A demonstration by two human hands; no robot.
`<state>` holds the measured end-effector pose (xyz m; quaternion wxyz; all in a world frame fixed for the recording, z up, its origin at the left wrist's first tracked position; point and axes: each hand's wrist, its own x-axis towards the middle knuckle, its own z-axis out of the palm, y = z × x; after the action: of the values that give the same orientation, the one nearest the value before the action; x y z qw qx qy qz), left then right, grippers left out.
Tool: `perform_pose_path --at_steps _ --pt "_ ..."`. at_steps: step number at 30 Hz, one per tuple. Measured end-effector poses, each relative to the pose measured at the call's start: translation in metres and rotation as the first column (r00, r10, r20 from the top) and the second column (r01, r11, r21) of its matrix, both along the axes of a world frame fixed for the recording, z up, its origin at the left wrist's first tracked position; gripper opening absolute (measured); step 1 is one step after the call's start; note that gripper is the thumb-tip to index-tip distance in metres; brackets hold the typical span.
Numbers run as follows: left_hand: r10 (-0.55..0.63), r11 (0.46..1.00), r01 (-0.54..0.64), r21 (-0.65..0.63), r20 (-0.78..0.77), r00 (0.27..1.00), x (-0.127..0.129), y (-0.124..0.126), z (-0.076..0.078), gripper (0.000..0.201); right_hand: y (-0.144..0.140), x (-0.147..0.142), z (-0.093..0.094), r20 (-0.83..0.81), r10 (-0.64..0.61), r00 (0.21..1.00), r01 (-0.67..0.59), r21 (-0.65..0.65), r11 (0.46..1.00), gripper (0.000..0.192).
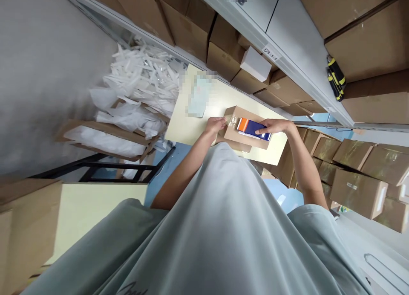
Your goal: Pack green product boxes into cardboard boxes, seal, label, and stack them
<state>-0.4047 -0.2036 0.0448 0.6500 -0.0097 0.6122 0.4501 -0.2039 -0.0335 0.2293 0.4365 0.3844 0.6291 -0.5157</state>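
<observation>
A small cardboard box [228, 135] rests on the pale yellow tabletop [179, 128], with shiny clear tape [232, 121] at its left end. My left hand [216, 125] is closed at that taped end, its fingertips partly hidden. On top of the box lies a flat navy-blue and orange packet-like item [251, 128] with a white edge; its exact kind is unclear. My right hand [272, 126] grips the item's right end, thumb across its face and fingers along the far side. Another piece of cardboard [238, 146] shows under the box's near side.
A pale green sheet [200, 96], partly blurred out, lies left on the table. White packing scraps [143, 73] and an open carton [99, 137] stand further left. Shelves of cartons [188, 30] run behind, with yellow-black tools [336, 78] on one. Stacked cartons [358, 192] stand at right.
</observation>
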Motion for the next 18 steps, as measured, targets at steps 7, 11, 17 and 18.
perform_pose_path --at_steps 7,11,17,18 --pt "-0.003 0.985 0.026 0.169 -0.138 0.990 0.008 -0.001 -0.004 0.016 -0.007 0.003 0.000 -0.017 -0.025 1.000 0.025 0.018 1.000 0.066" --pt "0.022 0.979 0.011 0.203 -0.158 0.987 0.010 -0.005 -0.002 0.017 -0.013 0.006 0.000 -0.028 -0.063 0.998 0.063 0.017 0.998 0.068" --pt "0.083 0.969 0.027 0.244 -0.431 0.899 0.010 -0.010 0.013 0.015 -0.018 0.008 0.001 -0.022 -0.066 0.998 0.068 0.051 0.996 0.065" --pt "0.095 0.968 0.031 0.251 -0.477 0.874 0.011 -0.012 0.017 0.015 -0.019 0.008 0.002 -0.025 -0.070 0.997 0.072 0.062 0.996 0.064"
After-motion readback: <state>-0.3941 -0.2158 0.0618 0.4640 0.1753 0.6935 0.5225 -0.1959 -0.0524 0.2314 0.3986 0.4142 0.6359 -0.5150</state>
